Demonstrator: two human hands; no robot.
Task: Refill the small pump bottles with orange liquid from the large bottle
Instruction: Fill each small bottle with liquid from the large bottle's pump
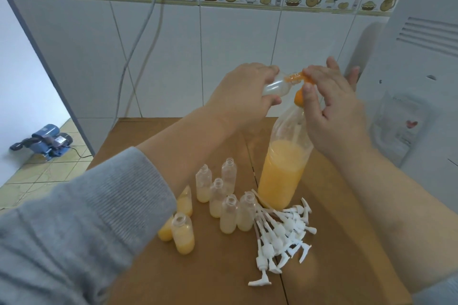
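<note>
Above the worktop (322,242), over the neck of the large bottle (285,168), the left hand (243,91) grips a small clear bottle (276,85) tipped on its side, its fingers curled round the body, mouth pointing toward the right hand (329,104). The right hand's fingers pinch an orange spout (301,78) at that mouth; what exactly they hold is partly hidden. The step appears to be feeding liquid into the small bottle. To do it well, keep the mouth and spout lined up and touching, tilt gently, and stop short of the neck so a pump still fits. The large bottle stands just below the right fingers, roughly half full of opaque orange liquid. Below the left forearm stand open small bottles (218,195), some pale, some orange, beside a heap of white pump heads (280,233).
</note>
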